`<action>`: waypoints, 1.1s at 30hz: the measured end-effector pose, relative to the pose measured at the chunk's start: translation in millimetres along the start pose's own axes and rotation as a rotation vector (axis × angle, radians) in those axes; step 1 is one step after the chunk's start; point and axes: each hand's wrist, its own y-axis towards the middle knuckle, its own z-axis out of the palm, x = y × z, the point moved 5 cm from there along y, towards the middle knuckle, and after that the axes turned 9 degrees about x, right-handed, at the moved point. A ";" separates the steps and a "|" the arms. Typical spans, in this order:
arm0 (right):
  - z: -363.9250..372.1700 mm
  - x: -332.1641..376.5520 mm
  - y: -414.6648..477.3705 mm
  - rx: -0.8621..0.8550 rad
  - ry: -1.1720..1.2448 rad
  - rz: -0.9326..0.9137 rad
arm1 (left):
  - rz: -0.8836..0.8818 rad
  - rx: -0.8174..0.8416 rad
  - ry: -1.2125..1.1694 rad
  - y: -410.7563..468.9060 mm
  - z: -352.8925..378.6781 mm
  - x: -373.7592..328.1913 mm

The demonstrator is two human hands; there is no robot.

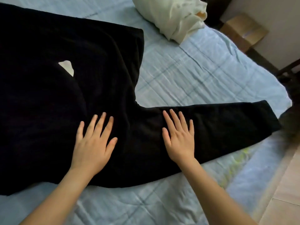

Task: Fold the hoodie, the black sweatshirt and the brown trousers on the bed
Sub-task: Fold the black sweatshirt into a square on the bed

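Left hand [94, 143]: my fingers spread, flat on the black sweatshirt [65, 98].
Right hand [180, 137]: my fingers spread, pressing its outstretched sleeve [227, 124].
Bed [203, 75]: sweatshirt spread across it.

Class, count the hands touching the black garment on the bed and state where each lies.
2. The left hand lies flat on the black garment near the shoulder; the right hand lies flat on its outstretched sleeve. No other hand shows.

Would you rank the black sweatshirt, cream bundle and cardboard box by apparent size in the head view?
1. black sweatshirt
2. cream bundle
3. cardboard box, though it sits farther from the camera, so its true size is unsure.
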 end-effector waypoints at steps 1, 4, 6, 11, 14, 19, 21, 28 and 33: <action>-0.2 0.3 -0.9 -0.001 0.015 -0.005 | -0.002 0.002 0.004 -1.1 -1.6 0.1; 0.1 -1.5 -2.6 -0.014 0.037 -0.021 | -0.017 -0.032 -0.005 -1.4 -3.1 -1.6; 0.5 -1.9 -0.8 -0.022 0.039 -0.031 | -0.007 -0.059 -0.007 1.2 -2.7 -2.9; 5.0 -5.1 0.6 -0.055 0.041 -0.039 | -0.006 -0.082 0.047 1.8 -1.6 -4.1; 8.1 -6.8 1.4 -0.071 0.030 -0.044 | -0.031 -0.070 0.073 0.5 -1.4 -3.9; 2.3 -4.8 0.4 -0.010 0.028 -0.078 | -0.054 -0.023 0.094 -1.9 -8.6 -7.1; -11.7 -5.2 -6.5 0.025 0.196 -0.181 | -0.121 0.012 0.064 -6.4 -14.6 -12.3; -59.6 -129.7 -97.7 -0.287 0.665 0.041 | 0.184 -0.212 -0.284 -36.0 -42.7 -172.2; -72.4 -205.1 -91.8 -0.335 0.875 0.367 | 0.357 -0.086 -0.340 -4.9 -17.7 -276.5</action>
